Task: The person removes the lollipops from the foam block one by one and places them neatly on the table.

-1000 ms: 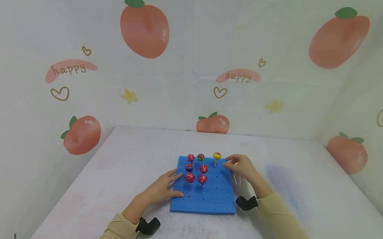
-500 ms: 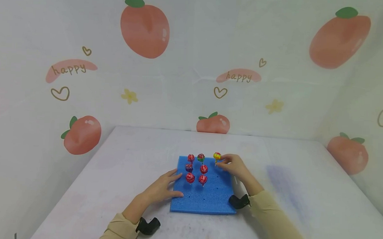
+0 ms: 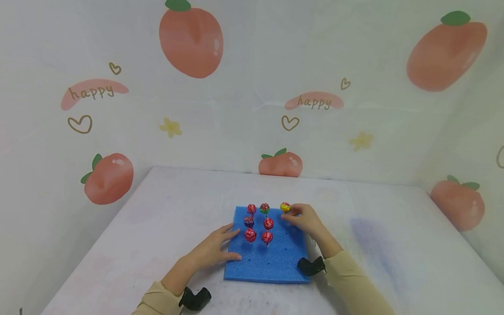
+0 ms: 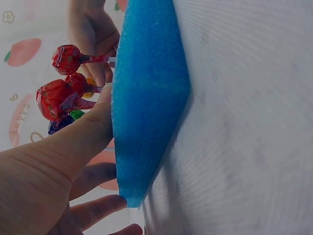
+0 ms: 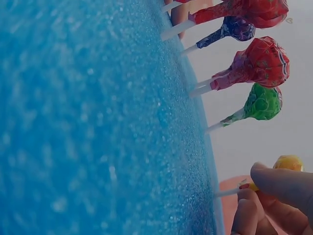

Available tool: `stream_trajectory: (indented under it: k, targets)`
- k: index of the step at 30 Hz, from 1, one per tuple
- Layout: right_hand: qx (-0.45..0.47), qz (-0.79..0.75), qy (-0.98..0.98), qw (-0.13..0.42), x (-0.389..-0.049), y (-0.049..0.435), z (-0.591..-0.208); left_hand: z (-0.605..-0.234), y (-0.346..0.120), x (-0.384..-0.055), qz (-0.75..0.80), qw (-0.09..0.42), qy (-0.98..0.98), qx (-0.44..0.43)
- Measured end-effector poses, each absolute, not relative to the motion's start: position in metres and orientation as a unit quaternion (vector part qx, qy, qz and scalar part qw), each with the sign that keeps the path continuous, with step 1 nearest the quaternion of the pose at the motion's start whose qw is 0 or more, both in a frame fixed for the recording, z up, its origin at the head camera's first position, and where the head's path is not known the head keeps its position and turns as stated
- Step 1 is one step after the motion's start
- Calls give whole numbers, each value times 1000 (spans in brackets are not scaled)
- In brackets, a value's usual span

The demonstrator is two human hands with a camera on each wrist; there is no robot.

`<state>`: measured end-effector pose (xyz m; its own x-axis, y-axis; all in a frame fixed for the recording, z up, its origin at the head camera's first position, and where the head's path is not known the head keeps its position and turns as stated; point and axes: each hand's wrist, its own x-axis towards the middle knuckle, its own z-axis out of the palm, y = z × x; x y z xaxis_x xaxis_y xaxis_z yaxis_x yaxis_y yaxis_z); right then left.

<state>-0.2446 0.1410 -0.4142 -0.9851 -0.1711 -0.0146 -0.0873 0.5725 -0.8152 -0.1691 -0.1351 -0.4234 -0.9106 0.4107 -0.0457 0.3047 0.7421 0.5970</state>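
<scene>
Small draped booth, more staged set than home or workshop. White sheeting [image 3: 237, 110] hangs beyond the left grip [image 3: 210, 248] and right grip [image 3: 309, 220], printed with peaches [image 3: 191, 42], hearts [image 3: 290, 123], yellow flowers [image 3: 170, 127], "happy" lettering [image 3: 314, 102]; it carries on as side walls [image 3: 25, 191] left and right of them. Pale bench [image 3: 192, 197] below both grips, bluish smudge [image 3: 371, 243] to the right of the right grip. Black fittings [image 3: 194, 299] at the sleeve cuffs [image 3: 161, 297], on the near side of the grips. Room outside the sheeting hidden.

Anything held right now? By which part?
The right hand pinches the round, yellow-and-red wrapped lollipop at its neck, just below the head. The left hand rests against the flat blue foam board.
</scene>
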Motion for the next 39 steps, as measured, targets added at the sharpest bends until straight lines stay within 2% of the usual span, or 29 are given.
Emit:
stream_trajectory:
  k: [7,11,14,21,39]
  targets:
    - [-62,-462,884,41,-244,139,-413,-425,-136,-169,324,91,922,194]
    - [-70,-477,876,35,-242,139,-410,-436,-141,-172,308,61,923,223]
    - [-75,-478,874,31,-241,140,-408,-436,-142,-172,308,58,922,229]
    - [-83,-478,875,17,-240,142,-405,-422,-136,-165,320,94,922,196]
    - [-90,-468,879,-6,-233,151,-392,-421,-135,-166,306,87,929,191]
